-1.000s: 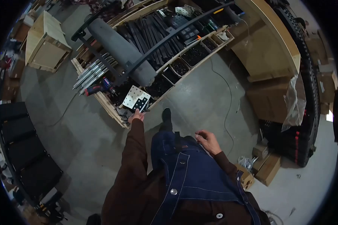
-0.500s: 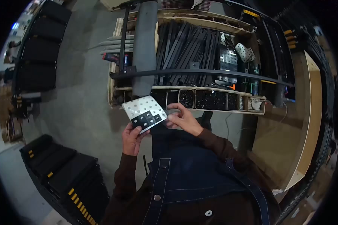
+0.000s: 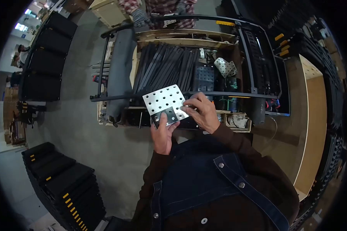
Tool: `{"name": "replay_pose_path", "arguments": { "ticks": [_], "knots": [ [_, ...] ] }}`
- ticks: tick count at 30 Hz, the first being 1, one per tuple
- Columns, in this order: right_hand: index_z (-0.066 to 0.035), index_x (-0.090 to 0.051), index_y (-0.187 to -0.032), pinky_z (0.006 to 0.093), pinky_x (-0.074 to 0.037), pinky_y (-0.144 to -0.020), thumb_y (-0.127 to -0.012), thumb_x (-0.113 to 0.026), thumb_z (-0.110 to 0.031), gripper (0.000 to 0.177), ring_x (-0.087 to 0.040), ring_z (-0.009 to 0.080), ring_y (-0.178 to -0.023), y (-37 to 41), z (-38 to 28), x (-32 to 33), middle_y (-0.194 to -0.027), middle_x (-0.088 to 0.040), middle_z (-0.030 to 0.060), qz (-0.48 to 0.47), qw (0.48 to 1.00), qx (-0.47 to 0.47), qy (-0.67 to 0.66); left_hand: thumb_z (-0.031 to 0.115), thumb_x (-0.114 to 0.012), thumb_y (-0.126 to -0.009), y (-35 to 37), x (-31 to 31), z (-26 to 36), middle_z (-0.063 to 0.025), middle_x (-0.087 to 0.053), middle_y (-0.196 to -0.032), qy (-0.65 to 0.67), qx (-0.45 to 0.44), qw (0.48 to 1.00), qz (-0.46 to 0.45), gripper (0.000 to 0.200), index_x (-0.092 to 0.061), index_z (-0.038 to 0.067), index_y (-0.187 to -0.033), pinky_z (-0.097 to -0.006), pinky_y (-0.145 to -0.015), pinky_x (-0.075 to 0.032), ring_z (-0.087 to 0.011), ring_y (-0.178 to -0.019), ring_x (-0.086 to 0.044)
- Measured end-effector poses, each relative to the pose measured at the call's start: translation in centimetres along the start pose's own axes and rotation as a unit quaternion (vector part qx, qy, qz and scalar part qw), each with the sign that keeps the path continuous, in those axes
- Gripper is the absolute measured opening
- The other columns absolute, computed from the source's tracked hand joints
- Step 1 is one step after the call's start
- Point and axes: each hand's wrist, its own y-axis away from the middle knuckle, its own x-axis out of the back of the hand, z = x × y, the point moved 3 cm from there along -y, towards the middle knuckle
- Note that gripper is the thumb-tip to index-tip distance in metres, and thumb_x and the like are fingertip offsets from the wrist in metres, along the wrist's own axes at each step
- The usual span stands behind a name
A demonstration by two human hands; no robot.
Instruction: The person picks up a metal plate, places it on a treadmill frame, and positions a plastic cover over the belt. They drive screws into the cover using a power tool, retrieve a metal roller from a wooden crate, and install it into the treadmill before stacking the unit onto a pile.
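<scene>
The perforated plate [image 3: 165, 100] is a bright metal square with rows of round holes. It is held in the air in front of the person's chest, above the near edge of a wooden crate [image 3: 173, 35]. The plate lies almost flat towards the camera and is turned a little, so one corner points up and to the left. A darker piece [image 3: 168, 116], also with holes, lies against its lower part; I cannot tell if it is on top of the plate or under it.

The left hand [image 3: 162, 135] comes from below. Its fingers [image 3: 162, 122] are closed on the lower edge, with the thumb pressing on the dark piece. The right hand [image 3: 201, 111] is at the right edge of the plate, with curled fingers pinching that side. So the plate lies up and to the left of both hands, and both hands touch it; the left one carries it from beneath.

Behind the plate, the crate is full of long black bars [image 3: 165, 65] running away from the person. A grey roll [image 3: 119, 69] lies at its left side and a black rail [image 3: 227, 94] crosses in front. A second perforated plate [image 3: 224, 66] rests deeper inside. Small compartments [image 3: 237, 121] sit along the near wall. Another person [image 3: 162, 7] stands at the far side. Black cases [image 3: 61, 188] are stacked on the floor [image 3: 81, 127] at the left.
</scene>
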Motion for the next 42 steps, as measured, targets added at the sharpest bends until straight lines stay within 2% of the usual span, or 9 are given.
{"name": "replay_pose_path", "arguments": {
  "ticks": [12,17,19,21,26,32,36,40,42],
  "knots": [
    [-0.004,-0.069,-0.091,0.0344,-0.046,-0.061,-0.082,-0.078,-0.01,0.014,-0.06,0.0212,-0.071,7.9,3.5,11.3,-0.079,-0.055,0.0071,0.073,0.994,0.047,0.06,0.021,-0.061,-0.101,0.3,-8.9,-9.1,-0.0071,-0.068,-0.112,-0.096,0.066,0.99,-0.08,0.031,-0.056,0.005,-0.127,-0.0325,-0.073,-0.059,-0.0177,-0.094,-0.069],
    [-0.001,-0.069,-0.088,0.0273,-0.047,-0.07,-0.086,-0.074,-0.011,0.011,-0.06,0.0148,-0.077,6.3,7.7,20.4,-0.084,-0.061,0.0054,0.197,0.945,-0.192,-0.179,0.022,-0.059,-0.102,0.6,-11.1,-11.6,-0.0064,-0.068,-0.115,-0.068,0.084,0.989,-0.105,0.031,-0.056,0.006,-0.128,-0.0311,-0.074,-0.059,-0.0177,-0.096,-0.069],
    [0.0,-0.067,-0.084,0.0274,-0.049,-0.072,-0.085,-0.075,-0.015,0.017,-0.062,0.0119,-0.078,4.2,11.9,26.0,-0.082,-0.064,0.005,0.2,0.971,-0.051,0.122,0.021,-0.058,-0.103,0.9,-11.6,-11.6,-0.0059,-0.068,-0.114,-0.083,0.082,0.987,-0.111,0.03,-0.055,0.007,-0.129,-0.0307,-0.074,-0.06,-0.0179,-0.097,-0.069],
    [0.0,-0.067,-0.084,0.0278,-0.049,-0.072,-0.085,-0.076,-0.019,0.021,-0.062,0.0107,-0.077,2.9,16.0,28.6,-0.078,-0.065,0.0045,0.128,0.973,-0.189,0.04,0.021,-0.058,-0.102,1.3,-11.5,-11.7,-0.0059,-0.068,-0.114,-0.09,0.088,0.985,-0.12,0.03,-0.056,0.007,-0.128,-0.0314,-0.074,-0.06,-0.018,-0.096,-0.07],
    [0.001,-0.068,-0.091,0.0292,-0.049,-0.076,-0.09,-0.075,-0.017,0.019,-0.059,0.0102,-0.076,2.5,19.5,28.3,-0.079,-0.066,0.0017,-0.063,0.968,-0.24,0.025,0.017,-0.058,-0.102,1.6,-9.5,-12.0,-0.0068,-0.069,-0.108,-0.101,0.104,0.984,-0.104,0.024,-0.057,0.004,-0.123,-0.0364,-0.075,-0.061,-0.02,-0.091,-0.07],
    [-0.001,-0.068,-0.09,0.0306,-0.05,-0.076,-0.088,-0.075,-0.019,0.02,-0.061,0.0129,-0.076,3.1,19.6,27.7,-0.079,-0.068,0.0045,-0.053,0.965,-0.256,0.031,0.004,-0.061,-0.097,1.3,-7.2,-11.8,-0.0092,-0.068,-0.113,-0.102,0.098,0.985,-0.095,0.029,-0.057,0.002,-0.125,-0.0372,-0.077,-0.061,-0.0206,-0.097,-0.069],
    [-0.004,-0.065,-0.093,0.0431,-0.05,-0.074,-0.082,-0.075,-0.016,0.019,-0.064,0.0369,-0.085,3.0,17.1,27.2,-0.085,-0.064,0.016,-0.025,0.97,-0.108,0.216,-0.001,-0.064,-0.093,2.3,-8.4,-10.2,-0.01,-0.068,-0.113,-0.137,0.1,0.98,-0.105,0.034,-0.057,0.0,-0.126,-0.0366,-0.081,-0.059,-0.0202,-0.099,-0.068],
    [-0.004,-0.063,-0.11,0.042,-0.05,-0.071,-0.083,-0.074,-0.013,0.031,-0.063,0.0315,-0.082,2.1,9.8,23.5,-0.085,-0.059,0.0118,0.133,0.876,0.011,0.464,-0.001,-0.064,-0.092,1.9,-7.2,-9.7,-0.0103,-0.068,-0.113,-0.126,0.091,0.982,-0.111,0.03,-0.06,-0.002,-0.122,-0.0364,-0.084,-0.059,-0.0201,-0.1,-0.068],
    [-0.004,-0.064,-0.11,0.0381,-0.049,-0.066,-0.082,-0.075,-0.012,0.031,-0.061,0.0287,-0.076,3.0,7.2,18.1,-0.083,-0.058,0.0104,0.071,0.976,-0.034,0.203,0.0,-0.064,-0.092,1.7,-6.8,-9.3,-0.0106,-0.068,-0.112,-0.138,0.083,0.982,-0.1,0.031,-0.059,-0.003,-0.123,-0.035,-0.083,-0.06,-0.0203,-0.1,-0.068]
  ]
}}
